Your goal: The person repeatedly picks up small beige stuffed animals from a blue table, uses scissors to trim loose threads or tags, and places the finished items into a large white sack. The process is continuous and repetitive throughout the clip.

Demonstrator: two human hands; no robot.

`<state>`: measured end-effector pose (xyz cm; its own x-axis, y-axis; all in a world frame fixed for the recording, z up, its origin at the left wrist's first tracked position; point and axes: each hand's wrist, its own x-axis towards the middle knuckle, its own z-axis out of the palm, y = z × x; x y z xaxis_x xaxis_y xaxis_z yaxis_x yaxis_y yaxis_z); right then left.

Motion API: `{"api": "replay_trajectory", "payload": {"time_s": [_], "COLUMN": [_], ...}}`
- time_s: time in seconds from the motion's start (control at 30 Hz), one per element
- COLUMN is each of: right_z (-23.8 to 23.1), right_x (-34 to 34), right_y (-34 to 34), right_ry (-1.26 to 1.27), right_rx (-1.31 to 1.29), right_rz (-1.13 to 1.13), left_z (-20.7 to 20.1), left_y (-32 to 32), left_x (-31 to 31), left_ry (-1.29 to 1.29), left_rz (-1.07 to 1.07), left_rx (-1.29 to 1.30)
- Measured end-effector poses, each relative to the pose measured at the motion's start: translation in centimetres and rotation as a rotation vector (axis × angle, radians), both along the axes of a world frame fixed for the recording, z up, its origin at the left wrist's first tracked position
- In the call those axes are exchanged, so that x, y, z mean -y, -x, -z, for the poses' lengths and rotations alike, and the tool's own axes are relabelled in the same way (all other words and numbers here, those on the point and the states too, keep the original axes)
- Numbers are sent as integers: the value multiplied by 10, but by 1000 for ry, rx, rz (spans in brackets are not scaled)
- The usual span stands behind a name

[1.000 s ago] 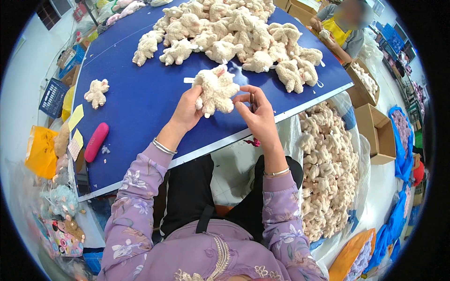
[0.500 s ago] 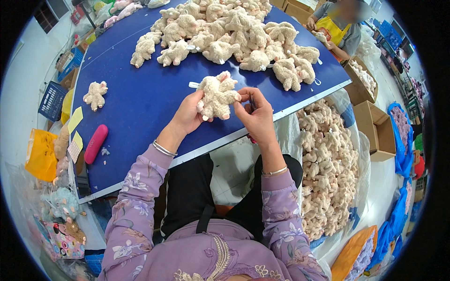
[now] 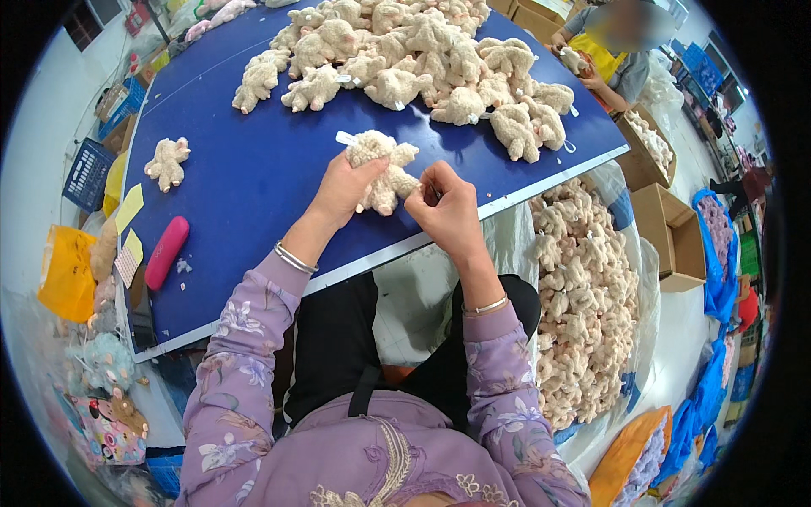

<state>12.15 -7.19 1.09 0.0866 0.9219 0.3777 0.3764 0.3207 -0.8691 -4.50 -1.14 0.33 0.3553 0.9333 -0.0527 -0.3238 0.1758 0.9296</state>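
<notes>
Over the front edge of the blue table, my left hand [image 3: 340, 193] grips a small cream plush toy [image 3: 387, 188], its thumb across the body. A white tag sticks out from the toy's upper left. My right hand [image 3: 454, 218] is closed beside the toy's right-hand limb, fingertips at or touching it. Something small and dark shows between those fingers, mostly hidden, so its kind is unclear. Similar toys form a large pile [image 3: 414, 63] at the far side of the table. One more plush toy [image 3: 167, 164] lies alone at the left.
A pink oblong case [image 3: 167, 253] and yellow paper slips [image 3: 129, 208] lie on the table's left side. Right of my legs stands a big bag full of cream toys [image 3: 587, 313]. Cardboard boxes [image 3: 667, 237] are farther right. A co-worker in a yellow apron [image 3: 598, 57] handles a toy at the far right.
The toy has turned in my left hand, and the thumb now lies over its front. My right hand has shifted slightly left and down, with its fingers more curled.
</notes>
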Motion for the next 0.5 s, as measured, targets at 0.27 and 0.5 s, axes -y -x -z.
{"api": "replay_trajectory", "payload": {"time_s": [0.27, 0.5], "right_z": [-6, 0], "right_x": [7, 10], "right_y": [3, 12], "right_ry": [-54, -111], "right_rx": [-79, 14], "right_rz": [41, -9], "left_z": [11, 13], "left_y": [2, -3], "left_x": [-14, -15], "left_ry": [-4, 33], "left_rz": [-20, -185], "left_rx": [10, 54]}}
